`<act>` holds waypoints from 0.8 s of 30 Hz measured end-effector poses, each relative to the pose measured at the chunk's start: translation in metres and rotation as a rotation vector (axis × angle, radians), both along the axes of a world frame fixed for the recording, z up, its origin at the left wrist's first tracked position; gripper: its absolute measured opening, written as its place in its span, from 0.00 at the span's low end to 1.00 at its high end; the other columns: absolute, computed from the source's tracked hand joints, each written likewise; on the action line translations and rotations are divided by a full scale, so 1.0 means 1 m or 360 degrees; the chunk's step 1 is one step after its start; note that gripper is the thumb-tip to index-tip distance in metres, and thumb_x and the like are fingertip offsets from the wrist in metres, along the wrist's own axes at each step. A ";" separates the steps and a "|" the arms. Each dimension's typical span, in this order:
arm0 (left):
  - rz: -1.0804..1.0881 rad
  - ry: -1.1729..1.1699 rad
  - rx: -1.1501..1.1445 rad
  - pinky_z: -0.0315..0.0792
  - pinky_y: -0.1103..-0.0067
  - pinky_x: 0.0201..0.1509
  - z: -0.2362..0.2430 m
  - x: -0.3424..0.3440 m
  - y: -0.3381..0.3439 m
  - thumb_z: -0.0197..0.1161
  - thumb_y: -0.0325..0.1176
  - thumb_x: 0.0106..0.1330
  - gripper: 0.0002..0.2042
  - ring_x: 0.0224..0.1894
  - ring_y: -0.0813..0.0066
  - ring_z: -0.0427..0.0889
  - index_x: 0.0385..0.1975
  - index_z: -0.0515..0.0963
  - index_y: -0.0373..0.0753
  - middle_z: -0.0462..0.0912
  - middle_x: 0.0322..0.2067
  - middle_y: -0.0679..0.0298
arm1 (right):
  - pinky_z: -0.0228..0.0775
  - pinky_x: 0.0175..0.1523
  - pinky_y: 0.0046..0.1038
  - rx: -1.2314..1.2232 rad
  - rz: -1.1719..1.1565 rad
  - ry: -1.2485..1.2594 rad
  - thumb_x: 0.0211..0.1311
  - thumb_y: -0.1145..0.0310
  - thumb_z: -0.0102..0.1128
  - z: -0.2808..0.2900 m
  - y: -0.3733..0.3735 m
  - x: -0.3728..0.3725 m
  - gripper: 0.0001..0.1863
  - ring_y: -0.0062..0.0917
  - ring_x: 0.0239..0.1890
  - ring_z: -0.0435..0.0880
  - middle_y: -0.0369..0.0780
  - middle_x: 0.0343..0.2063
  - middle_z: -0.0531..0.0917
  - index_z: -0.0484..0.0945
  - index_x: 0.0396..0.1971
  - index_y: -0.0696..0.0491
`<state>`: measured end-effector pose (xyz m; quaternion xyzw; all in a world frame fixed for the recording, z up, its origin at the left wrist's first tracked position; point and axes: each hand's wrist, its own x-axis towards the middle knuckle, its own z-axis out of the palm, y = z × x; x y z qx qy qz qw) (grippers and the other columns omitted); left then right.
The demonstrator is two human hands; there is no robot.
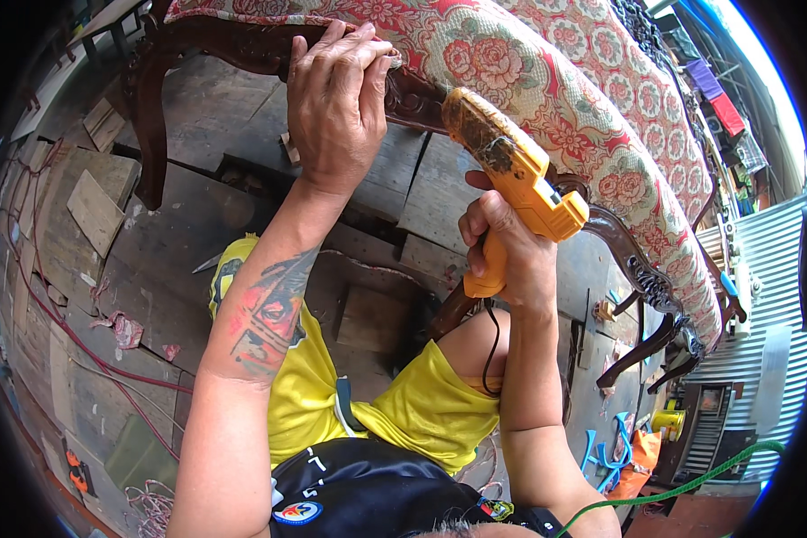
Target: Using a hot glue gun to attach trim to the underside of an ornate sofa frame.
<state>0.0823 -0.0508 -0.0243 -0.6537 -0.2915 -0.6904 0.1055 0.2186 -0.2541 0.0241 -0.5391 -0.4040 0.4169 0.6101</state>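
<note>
Bright upper-right glare, strong fisheye bending.

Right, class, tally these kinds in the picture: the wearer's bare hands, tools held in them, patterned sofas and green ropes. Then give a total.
Hands: 2 (left hand, right hand)
Held yellow-orange tool: 1
Patterned sofa: 1
Green rope: 1
Total: 5

One head-worn fisheye view; scene is shot steeply down and forward from above the black shirt [377,466]; left hand [334,112] and right hand [520,247] are framed near, rim bent.
</note>
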 end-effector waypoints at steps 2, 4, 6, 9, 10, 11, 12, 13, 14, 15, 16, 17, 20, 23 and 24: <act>0.0001 -0.0004 -0.0004 0.64 0.59 0.79 0.000 0.001 0.000 0.67 0.34 0.77 0.06 0.65 0.63 0.83 0.49 0.86 0.47 0.90 0.54 0.67 | 0.66 0.19 0.19 -0.0002 -0.0007 -0.0039 0.76 0.65 0.66 0.003 -0.001 -0.004 0.25 0.23 0.29 0.78 0.37 0.26 0.77 0.73 0.61 0.68; 0.0002 -0.0007 -0.0010 0.64 0.59 0.79 0.000 0.000 0.000 0.67 0.34 0.77 0.06 0.65 0.63 0.83 0.49 0.86 0.47 0.90 0.55 0.67 | 0.67 0.20 0.19 -0.0050 -0.0088 -0.0067 0.76 0.65 0.66 0.007 -0.003 -0.009 0.25 0.22 0.29 0.80 0.37 0.26 0.77 0.74 0.62 0.68; -0.0005 -0.0006 -0.0016 0.64 0.59 0.79 0.000 0.001 0.000 0.67 0.34 0.77 0.06 0.65 0.63 0.83 0.49 0.86 0.48 0.90 0.55 0.67 | 0.67 0.20 0.19 -0.0042 -0.0105 -0.0104 0.76 0.64 0.67 0.013 -0.005 -0.015 0.25 0.21 0.30 0.81 0.37 0.27 0.79 0.75 0.62 0.67; -0.0003 -0.0017 -0.0016 0.64 0.59 0.79 -0.001 0.001 0.000 0.67 0.34 0.77 0.06 0.65 0.63 0.83 0.49 0.86 0.48 0.90 0.55 0.67 | 0.69 0.21 0.18 -0.0104 -0.0171 -0.0236 0.75 0.63 0.68 0.024 -0.008 -0.025 0.25 0.19 0.31 0.82 0.36 0.29 0.81 0.76 0.62 0.64; -0.0006 -0.0022 -0.0017 0.64 0.59 0.79 -0.001 0.002 0.000 0.67 0.34 0.77 0.06 0.65 0.63 0.83 0.49 0.86 0.48 0.90 0.55 0.67 | 0.70 0.21 0.18 -0.0151 -0.0203 -0.0321 0.75 0.63 0.69 0.028 -0.008 -0.029 0.25 0.17 0.32 0.82 0.36 0.30 0.82 0.77 0.62 0.62; -0.0006 -0.0026 -0.0017 0.64 0.59 0.78 -0.001 0.002 0.000 0.67 0.34 0.77 0.06 0.65 0.63 0.83 0.49 0.86 0.48 0.90 0.55 0.67 | 0.70 0.21 0.18 -0.0151 -0.0205 -0.0328 0.75 0.63 0.69 0.032 -0.008 -0.033 0.25 0.17 0.32 0.82 0.36 0.30 0.82 0.77 0.62 0.62; -0.0014 -0.0028 -0.0016 0.64 0.59 0.78 -0.001 0.002 0.000 0.67 0.34 0.77 0.06 0.65 0.63 0.83 0.49 0.86 0.48 0.90 0.55 0.67 | 0.71 0.22 0.18 -0.0174 -0.0233 -0.0377 0.73 0.62 0.71 0.036 -0.008 -0.037 0.25 0.17 0.32 0.82 0.35 0.30 0.82 0.78 0.62 0.61; -0.0003 -0.0037 -0.0017 0.64 0.59 0.78 -0.001 0.002 0.000 0.67 0.34 0.77 0.06 0.65 0.63 0.83 0.49 0.86 0.48 0.90 0.55 0.67 | 0.72 0.22 0.19 -0.0218 -0.0270 -0.0429 0.72 0.61 0.73 0.040 -0.007 -0.041 0.26 0.16 0.32 0.82 0.35 0.31 0.83 0.78 0.62 0.61; -0.0007 -0.0034 -0.0021 0.64 0.59 0.78 0.000 0.001 0.000 0.67 0.35 0.77 0.06 0.65 0.63 0.83 0.49 0.86 0.48 0.90 0.55 0.67 | 0.72 0.22 0.19 -0.0196 -0.0259 -0.0433 0.72 0.61 0.73 0.044 -0.007 -0.045 0.26 0.16 0.32 0.82 0.35 0.31 0.83 0.78 0.62 0.61; -0.0019 -0.0029 -0.0028 0.64 0.59 0.78 0.000 0.001 -0.001 0.67 0.35 0.77 0.06 0.65 0.63 0.83 0.48 0.86 0.48 0.90 0.55 0.67 | 0.72 0.23 0.20 -0.0252 -0.0281 -0.0515 0.72 0.62 0.74 0.047 -0.007 -0.049 0.20 0.13 0.29 0.81 0.33 0.30 0.82 0.80 0.54 0.59; -0.0009 -0.0038 -0.0024 0.64 0.59 0.78 0.000 0.001 -0.001 0.67 0.35 0.77 0.06 0.65 0.63 0.83 0.48 0.86 0.48 0.90 0.55 0.67 | 0.72 0.23 0.22 -0.0309 -0.0303 -0.0596 0.72 0.62 0.75 0.051 -0.007 -0.052 0.16 0.11 0.26 0.79 0.31 0.28 0.81 0.81 0.47 0.56; -0.0010 -0.0032 -0.0022 0.64 0.59 0.78 0.001 0.000 -0.001 0.67 0.35 0.77 0.06 0.65 0.62 0.83 0.49 0.86 0.48 0.90 0.54 0.67 | 0.77 0.29 0.31 -0.0334 -0.0278 -0.0791 0.70 0.63 0.75 0.054 -0.007 -0.055 0.15 0.23 0.23 0.84 0.37 0.27 0.84 0.81 0.43 0.58; -0.0015 -0.0037 -0.0018 0.63 0.59 0.78 0.001 0.000 -0.001 0.66 0.35 0.77 0.06 0.65 0.62 0.83 0.49 0.86 0.48 0.90 0.54 0.68 | 0.79 0.38 0.39 -0.0127 -0.0314 -0.1426 0.68 0.65 0.76 0.057 -0.004 -0.065 0.14 0.45 0.31 0.89 0.49 0.30 0.86 0.82 0.41 0.58; -0.0026 -0.0049 -0.0027 0.63 0.58 0.78 -0.001 0.000 0.000 0.66 0.36 0.77 0.06 0.65 0.62 0.83 0.49 0.85 0.48 0.89 0.54 0.68 | 0.79 0.45 0.41 0.0069 -0.0305 -0.1757 0.66 0.67 0.75 0.059 0.002 -0.071 0.17 0.47 0.37 0.87 0.52 0.33 0.86 0.81 0.47 0.60; -0.0041 -0.0036 -0.0041 0.63 0.58 0.78 -0.001 0.000 0.000 0.66 0.36 0.77 0.06 0.65 0.63 0.83 0.49 0.85 0.49 0.89 0.54 0.68 | 0.78 0.44 0.38 -0.0058 -0.0331 -0.1836 0.66 0.63 0.78 0.060 0.001 -0.073 0.21 0.36 0.33 0.87 0.47 0.32 0.87 0.81 0.49 0.61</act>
